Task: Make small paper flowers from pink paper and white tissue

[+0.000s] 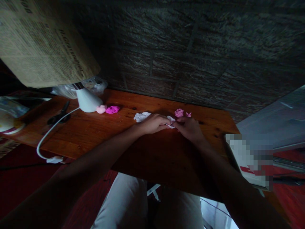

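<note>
Between my two hands is a small piece of white modelling clay (170,122), pinched by the fingers of both. My left hand (156,123) grips it from the left, and my right hand (189,127) from the right. A larger white clay lump (141,117) lies just behind my left hand, partly covered by it. Beyond my right hand sit a ruffled pink clay piece (179,113) and a smaller pronged pink piece (188,114). Farther left, a pale pink lump (101,109) touches a bright magenta lump (112,109).
A lamp with a white base (87,101) and newsprint shade (47,44) stands at the left, its white cable (45,136) hanging over the table edge. Black scissors (59,117) lie beside it. A dark brick wall (152,70) rises behind the wooden table (126,149). A partly blurred box-like object (245,159) is at right.
</note>
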`<state>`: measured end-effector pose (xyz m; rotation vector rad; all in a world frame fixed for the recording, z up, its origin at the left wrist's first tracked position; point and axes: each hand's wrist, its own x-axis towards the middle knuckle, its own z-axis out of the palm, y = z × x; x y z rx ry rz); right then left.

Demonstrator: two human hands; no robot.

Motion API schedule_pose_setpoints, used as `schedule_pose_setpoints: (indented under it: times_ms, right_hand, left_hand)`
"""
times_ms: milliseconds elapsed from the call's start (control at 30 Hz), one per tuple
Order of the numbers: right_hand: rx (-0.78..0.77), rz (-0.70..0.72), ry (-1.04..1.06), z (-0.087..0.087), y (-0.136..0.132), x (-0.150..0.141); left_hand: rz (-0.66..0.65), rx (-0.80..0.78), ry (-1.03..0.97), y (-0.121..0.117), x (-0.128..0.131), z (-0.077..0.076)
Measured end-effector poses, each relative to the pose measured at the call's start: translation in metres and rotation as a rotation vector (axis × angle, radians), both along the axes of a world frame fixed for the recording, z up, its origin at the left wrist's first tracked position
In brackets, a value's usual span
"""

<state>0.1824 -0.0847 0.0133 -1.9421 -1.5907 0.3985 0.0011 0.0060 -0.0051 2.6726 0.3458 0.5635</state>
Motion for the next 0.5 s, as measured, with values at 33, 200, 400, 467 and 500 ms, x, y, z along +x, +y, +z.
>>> schedule_pose_setpoints:
  times_ms: [33,200,400,467,500]
  right_hand:
    - [-0.006,-0.008,0.001,0.0003,-0.0001,-0.0006]
    - [-0.036,-0.025,-0.038,0.0039,-0.0004,-0.0028]
    - [-0.089,-0.041,-0.131,0.0067,-0.0001,-0.0029]
    - [-0.095,-0.047,-0.129,0.0067,-0.0002,-0.0031]
    - [-0.096,-0.044,-0.122,0.0067,-0.0003,-0.0031]
  left_hand:
    - [-0.013,-0.004,-0.003,0.0017,0.0001,-0.0012]
    - [-0.035,-0.015,-0.006,0.0053,0.0006,-0.0031]
    - [0.008,-0.071,-0.023,0.0051,-0.0021,-0.0013]
    - [0.010,-0.100,-0.047,0.0054,-0.0046,0.0014]
    - [0.018,-0.125,-0.064,0.0055,-0.0058,0.0029]
